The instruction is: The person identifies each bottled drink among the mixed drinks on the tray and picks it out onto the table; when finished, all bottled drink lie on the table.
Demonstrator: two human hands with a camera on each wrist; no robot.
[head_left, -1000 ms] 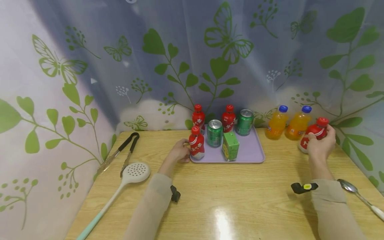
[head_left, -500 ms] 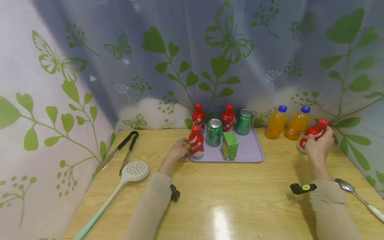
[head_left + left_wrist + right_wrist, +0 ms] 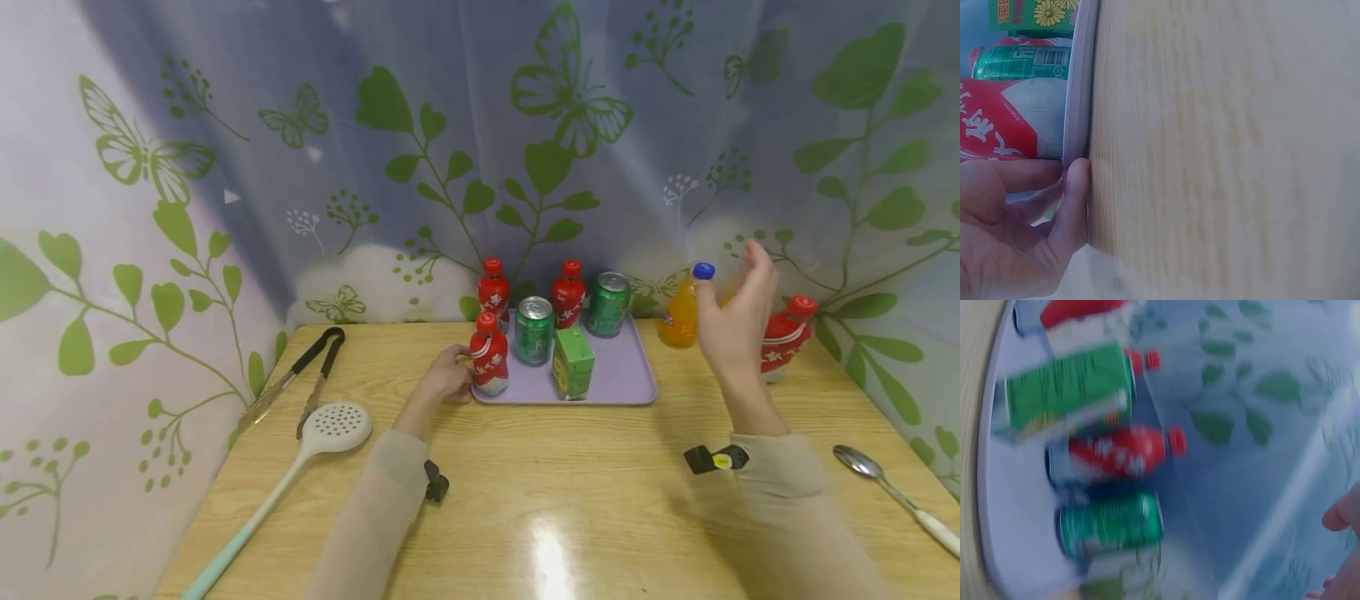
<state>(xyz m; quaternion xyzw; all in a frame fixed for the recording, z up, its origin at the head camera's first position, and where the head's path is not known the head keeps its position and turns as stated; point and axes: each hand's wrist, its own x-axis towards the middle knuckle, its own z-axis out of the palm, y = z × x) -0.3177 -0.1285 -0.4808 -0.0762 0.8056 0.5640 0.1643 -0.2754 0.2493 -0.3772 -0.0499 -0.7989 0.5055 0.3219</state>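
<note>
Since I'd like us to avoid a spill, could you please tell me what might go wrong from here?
The raised right hand looks close to the blue-capped orange bottle, so a sideways swing might knock it over. The left hand is at the left edge of the tray, right beside the front red bottle; a sudden tug there could tip that bottle or bump it into the nearby green can.

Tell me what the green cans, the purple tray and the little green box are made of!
The green cans look like metal: shiny silver tops, glossy sides. The purple tray is probably smooth plastic, being one even colour, though painted metal is possible. The little green box seems to be printed card, with flat sides and crisp edges.
</note>
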